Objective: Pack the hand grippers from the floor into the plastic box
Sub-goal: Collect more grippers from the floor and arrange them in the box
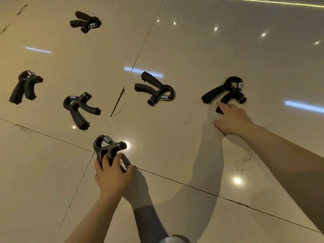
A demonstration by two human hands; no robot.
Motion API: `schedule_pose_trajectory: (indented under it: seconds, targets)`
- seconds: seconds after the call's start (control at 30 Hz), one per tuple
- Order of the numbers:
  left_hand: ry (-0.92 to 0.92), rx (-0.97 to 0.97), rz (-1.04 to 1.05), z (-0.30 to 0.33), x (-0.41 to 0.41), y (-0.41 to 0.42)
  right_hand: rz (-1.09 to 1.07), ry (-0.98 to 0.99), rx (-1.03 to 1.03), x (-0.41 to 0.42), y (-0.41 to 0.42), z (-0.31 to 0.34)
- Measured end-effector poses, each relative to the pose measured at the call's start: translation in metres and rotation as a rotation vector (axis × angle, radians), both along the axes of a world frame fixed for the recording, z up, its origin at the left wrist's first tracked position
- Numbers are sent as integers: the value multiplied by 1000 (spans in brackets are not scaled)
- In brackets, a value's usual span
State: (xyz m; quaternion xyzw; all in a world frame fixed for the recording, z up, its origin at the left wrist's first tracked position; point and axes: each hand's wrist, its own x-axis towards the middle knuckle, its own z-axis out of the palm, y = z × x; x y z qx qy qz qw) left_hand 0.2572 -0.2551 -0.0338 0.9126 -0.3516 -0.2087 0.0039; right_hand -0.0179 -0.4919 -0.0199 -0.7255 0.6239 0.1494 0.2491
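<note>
Several black hand grippers with steel springs lie scattered on the glossy tiled floor. My left hand (112,174) grips the handles of the nearest gripper (107,146), its spring end pointing away from me. My right hand (231,120) reaches over the lower handle of the right-hand gripper (226,92), fingertips touching it; whether it grips is unclear. Other grippers lie at the centre (156,89), left of centre (78,109), far left (24,86) and far back (85,21). No plastic box is in view.
Beige polished floor tiles (210,50) with dark grout lines and bright light reflections fill the view. A chipped grout patch sits near the central tile joint (119,102). Shadows of my arms fall across the near tiles.
</note>
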Motion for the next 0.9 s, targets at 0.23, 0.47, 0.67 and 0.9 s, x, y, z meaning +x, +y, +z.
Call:
schedule_pose_trajectory:
  seconds: [0.23, 0.47, 0.67, 0.9]
  targets:
    - [-68, -103, -17, 0, -15, 14, -15, -92, -210, -7, 27, -18]
    - [-46, -181, -344, -6, -72, 34, 149, -138, -376, -67, 151, -25]
    - [60, -202, -562, -5, -110, 52, 107, -134, -265, -114, 241, -20]
    - [139, -320, -543, -2, -115, 52, -41, -78, -254, -101, 256, -12]
